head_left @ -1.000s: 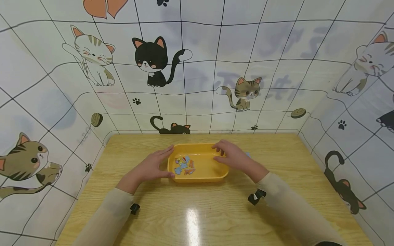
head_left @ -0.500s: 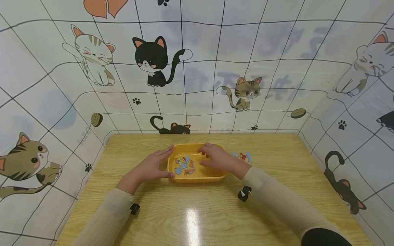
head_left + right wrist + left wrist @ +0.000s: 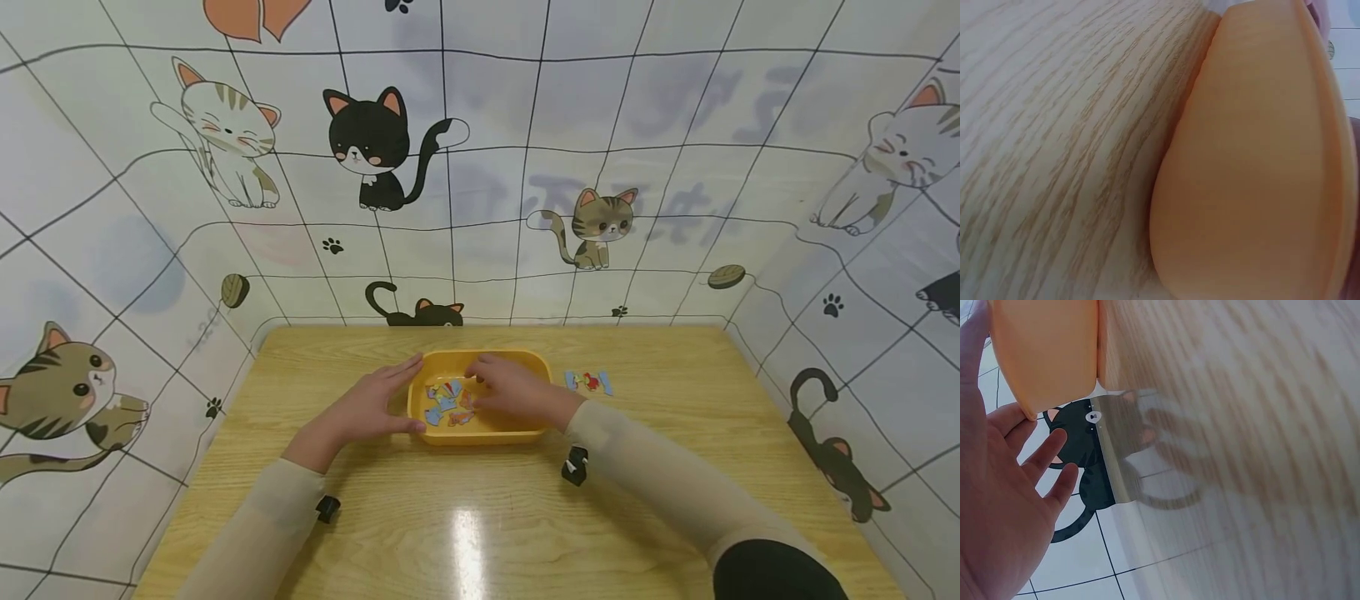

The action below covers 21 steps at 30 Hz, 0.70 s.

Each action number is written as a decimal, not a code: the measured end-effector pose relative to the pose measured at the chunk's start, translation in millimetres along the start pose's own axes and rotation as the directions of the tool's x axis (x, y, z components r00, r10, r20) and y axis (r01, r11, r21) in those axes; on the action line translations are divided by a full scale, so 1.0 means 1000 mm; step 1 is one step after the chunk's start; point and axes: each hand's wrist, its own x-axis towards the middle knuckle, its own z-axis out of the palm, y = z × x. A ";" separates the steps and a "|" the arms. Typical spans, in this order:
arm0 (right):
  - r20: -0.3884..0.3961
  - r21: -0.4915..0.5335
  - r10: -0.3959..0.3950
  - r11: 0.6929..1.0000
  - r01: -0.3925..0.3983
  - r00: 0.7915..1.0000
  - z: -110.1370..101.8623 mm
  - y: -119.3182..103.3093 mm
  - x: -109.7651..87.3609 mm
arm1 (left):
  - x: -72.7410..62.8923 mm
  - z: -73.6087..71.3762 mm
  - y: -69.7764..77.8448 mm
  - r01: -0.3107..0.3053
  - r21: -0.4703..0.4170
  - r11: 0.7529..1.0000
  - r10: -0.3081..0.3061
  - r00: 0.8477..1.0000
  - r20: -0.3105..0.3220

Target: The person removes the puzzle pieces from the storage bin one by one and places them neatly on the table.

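A yellow plastic tray (image 3: 495,438) stands on the table, with several small blue and orange jigsaw pieces (image 3: 444,404) at its left end. My left hand (image 3: 369,406) spans that end, fingers at the far corner and thumb at the near one. In the left wrist view its fingers (image 3: 1044,456) are spread, one touching the tray's edge. Over the tray my right hand (image 3: 513,389) reaches in from the right, fingertips at the orange pieces; nothing is visibly held. The right wrist view shows only the tray's outer wall (image 3: 1247,162), with the fingertips hidden.
Right of the tray, a few jigsaw pieces (image 3: 588,382) lie close together on the wooden table (image 3: 390,517). Walls printed with cartoon cats (image 3: 375,150) rise behind the table and at both sides.
My right hand has moved left across the tray to the loose pieces. The pieces on the table at right have come into view. My left hand has stayed in place.
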 end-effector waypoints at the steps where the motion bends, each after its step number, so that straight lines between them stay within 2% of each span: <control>1: -0.001 -0.004 -0.001 1.000 0.001 1.000 0.002 0.000 0.001 | 0.000 0.000 0.000 -0.001 0.003 1.000 0.001 1.000 -0.001; 10: 0.009 -0.040 -0.010 0.999 0.010 1.000 0.014 0.004 0.012 | -0.001 -0.001 0.000 0.002 -0.003 1.000 -0.002 1.000 -0.001; 21: 0.013 -0.017 -0.012 1.000 0.013 1.000 0.014 0.003 0.013 | -0.001 0.000 -0.002 0.000 -0.005 1.000 0.000 1.000 0.005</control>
